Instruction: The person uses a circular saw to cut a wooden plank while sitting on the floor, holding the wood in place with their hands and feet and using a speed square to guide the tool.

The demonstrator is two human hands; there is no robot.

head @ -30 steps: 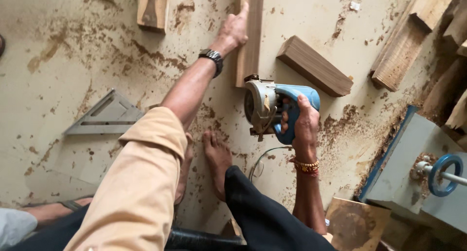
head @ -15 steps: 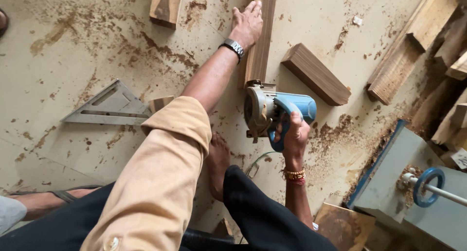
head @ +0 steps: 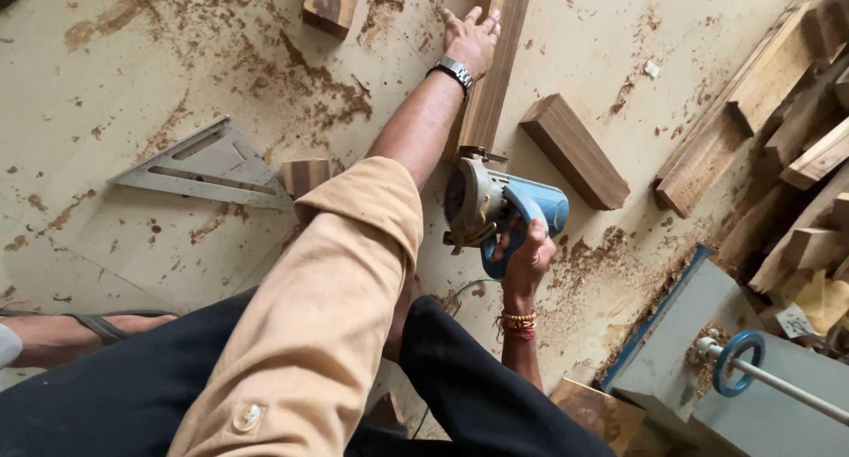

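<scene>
A long wooden plank lies on the dusty floor, running away from me. My left hand, with a wristwatch, presses flat on the plank's far part, fingers spread. My right hand grips the blue handle of a circular saw, whose metal blade guard sits at the plank's near end. The saw blade itself is hidden by the guard. My left sleeve is tan and my legs are in dark trousers.
A metal triangular square lies to the left beside a small wood offcut. A short wood block lies right of the saw, another block at the top. Stacked timber and a grey-blue machine fill the right. Sawdust covers the floor.
The view has shifted, so everything sits lower in frame. My left hand stays on the plank and my right hand keeps hold of the saw at the plank's near end.
</scene>
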